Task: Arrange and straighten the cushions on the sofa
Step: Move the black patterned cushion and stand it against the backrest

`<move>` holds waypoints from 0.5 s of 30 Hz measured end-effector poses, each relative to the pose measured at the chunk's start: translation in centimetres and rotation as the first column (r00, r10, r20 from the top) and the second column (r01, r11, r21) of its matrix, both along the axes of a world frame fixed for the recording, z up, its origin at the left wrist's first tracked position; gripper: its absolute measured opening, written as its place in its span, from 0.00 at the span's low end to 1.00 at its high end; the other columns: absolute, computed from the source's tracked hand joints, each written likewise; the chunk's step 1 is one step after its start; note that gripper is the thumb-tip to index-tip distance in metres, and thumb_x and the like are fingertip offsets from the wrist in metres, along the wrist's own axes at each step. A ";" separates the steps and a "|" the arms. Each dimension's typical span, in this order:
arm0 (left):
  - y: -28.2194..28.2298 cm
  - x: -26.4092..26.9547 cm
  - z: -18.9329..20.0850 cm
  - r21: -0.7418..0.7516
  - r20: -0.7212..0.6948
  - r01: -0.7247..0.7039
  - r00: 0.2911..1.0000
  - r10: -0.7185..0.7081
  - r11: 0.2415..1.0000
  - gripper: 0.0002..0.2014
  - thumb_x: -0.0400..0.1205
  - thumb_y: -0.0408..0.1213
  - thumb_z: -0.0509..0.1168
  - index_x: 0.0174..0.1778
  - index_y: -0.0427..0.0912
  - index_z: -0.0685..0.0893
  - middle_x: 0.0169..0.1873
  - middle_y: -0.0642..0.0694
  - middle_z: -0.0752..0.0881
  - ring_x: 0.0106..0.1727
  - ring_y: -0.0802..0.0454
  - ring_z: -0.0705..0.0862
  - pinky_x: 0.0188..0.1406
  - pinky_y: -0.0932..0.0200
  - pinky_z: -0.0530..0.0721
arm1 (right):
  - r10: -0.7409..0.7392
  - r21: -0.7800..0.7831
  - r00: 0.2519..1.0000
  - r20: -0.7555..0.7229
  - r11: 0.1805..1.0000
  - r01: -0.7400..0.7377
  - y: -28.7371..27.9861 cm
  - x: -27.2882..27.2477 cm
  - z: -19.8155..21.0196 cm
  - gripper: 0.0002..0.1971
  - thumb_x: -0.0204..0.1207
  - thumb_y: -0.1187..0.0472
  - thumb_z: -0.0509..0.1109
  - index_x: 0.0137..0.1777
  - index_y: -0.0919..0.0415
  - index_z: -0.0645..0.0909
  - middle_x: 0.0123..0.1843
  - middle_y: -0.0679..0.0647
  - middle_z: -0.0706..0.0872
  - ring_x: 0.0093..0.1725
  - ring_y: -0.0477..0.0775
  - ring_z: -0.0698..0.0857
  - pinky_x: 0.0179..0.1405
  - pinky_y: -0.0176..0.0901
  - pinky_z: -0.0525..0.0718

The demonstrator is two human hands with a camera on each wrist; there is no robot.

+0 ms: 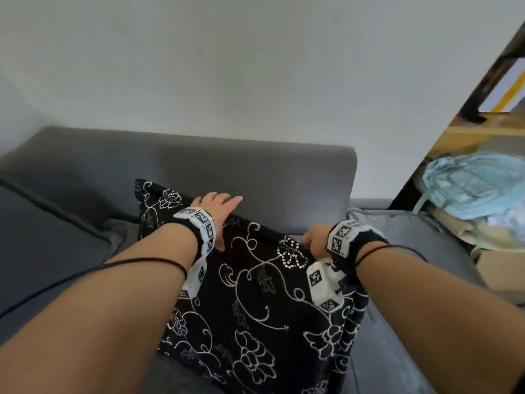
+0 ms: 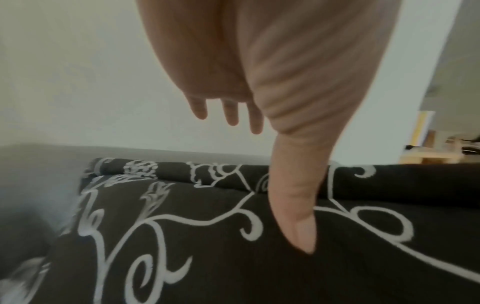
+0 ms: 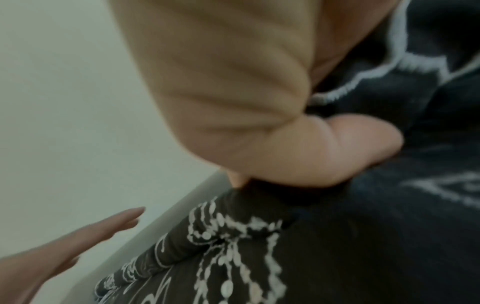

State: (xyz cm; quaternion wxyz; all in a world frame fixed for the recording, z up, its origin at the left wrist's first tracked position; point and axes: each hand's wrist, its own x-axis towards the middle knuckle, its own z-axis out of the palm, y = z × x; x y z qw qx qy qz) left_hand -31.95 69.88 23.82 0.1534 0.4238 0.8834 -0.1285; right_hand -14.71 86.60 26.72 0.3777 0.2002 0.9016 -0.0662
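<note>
My left hand (image 1: 216, 204) lies open over the black cushion (image 1: 255, 294) top edge, steadying it. My right hand (image 1: 316, 239) pinches its corner to square it against the sofa (image 1: 255, 166) backrest.

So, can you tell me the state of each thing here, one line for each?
black floral cushion: propped on the sofa, leaning toward the backrest, top edge held.
left hand: fingers straight, over the cushion's top edge, thumb on its front.
right hand: grips the cushion's top right corner.
grey sofa: seat holds the cushion.
light blue backpack: lies beside the sofa.
</note>
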 end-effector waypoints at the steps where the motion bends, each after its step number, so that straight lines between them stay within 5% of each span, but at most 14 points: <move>1: 1.2 0.2 -0.3 -0.047 0.042 0.056 0.998 -0.054 0.997 0.65 0.60 0.51 0.83 0.85 0.56 0.44 0.85 0.50 0.52 0.86 0.41 0.49 0.83 0.36 0.55 | -0.048 -0.027 0.999 0.014 0.998 0.049 0.3 0.1 -0.6 0.22 0.72 0.72 0.65 0.66 0.58 0.81 0.66 0.57 0.84 0.64 0.61 0.84 0.58 0.48 0.82; 3: 3.1 0.9 -1.9 -0.125 0.125 0.143 0.984 -0.127 0.982 0.63 0.58 0.53 0.83 0.84 0.55 0.49 0.85 0.51 0.55 0.86 0.40 0.50 0.82 0.33 0.54 | -0.177 -0.067 0.984 0.033 0.981 0.179 0.4 0.4 -0.7 0.14 0.71 0.57 0.72 0.57 0.58 0.83 0.62 0.57 0.86 0.57 0.59 0.85 0.58 0.50 0.85; 4: 3.9 1.2 -2.9 -0.136 0.142 0.177 0.977 -0.157 0.975 0.62 0.57 0.54 0.83 0.83 0.55 0.53 0.83 0.51 0.61 0.85 0.41 0.55 0.81 0.32 0.56 | -0.240 -0.081 0.971 0.024 0.967 0.241 0.8 0.4 -1.1 0.20 0.63 0.46 0.77 0.51 0.56 0.82 0.59 0.56 0.87 0.55 0.58 0.86 0.59 0.51 0.85; 7: 4.8 1.7 -5.4 -0.110 0.093 0.210 0.975 -0.200 0.972 0.57 0.52 0.58 0.82 0.77 0.53 0.63 0.73 0.49 0.73 0.78 0.44 0.69 0.80 0.32 0.57 | -0.264 -0.081 0.965 -0.004 0.961 0.263 1.7 0.1 -3.6 0.62 0.30 0.25 0.77 0.70 0.51 0.69 0.68 0.52 0.81 0.66 0.63 0.81 0.65 0.60 0.81; 8: 5.0 1.7 -5.9 -0.102 0.080 0.207 0.977 -0.200 0.973 0.56 0.52 0.58 0.82 0.76 0.51 0.65 0.71 0.48 0.73 0.77 0.44 0.70 0.81 0.33 0.55 | -0.253 -0.072 0.967 -0.024 0.965 0.251 1.6 0.1 -4.7 0.68 0.24 0.23 0.75 0.72 0.49 0.66 0.69 0.51 0.80 0.67 0.63 0.81 0.65 0.61 0.81; 15: 5.5 0.9 -8.3 -0.110 0.006 0.211 0.977 -0.211 0.971 0.55 0.50 0.57 0.84 0.71 0.44 0.68 0.68 0.46 0.75 0.73 0.44 0.73 0.82 0.40 0.57 | -0.233 -0.041 0.954 -0.187 0.973 0.229 -0.2 -1.8 -8.3 0.45 0.44 0.37 0.85 0.60 0.55 0.72 0.56 0.53 0.84 0.57 0.62 0.86 0.51 0.51 0.81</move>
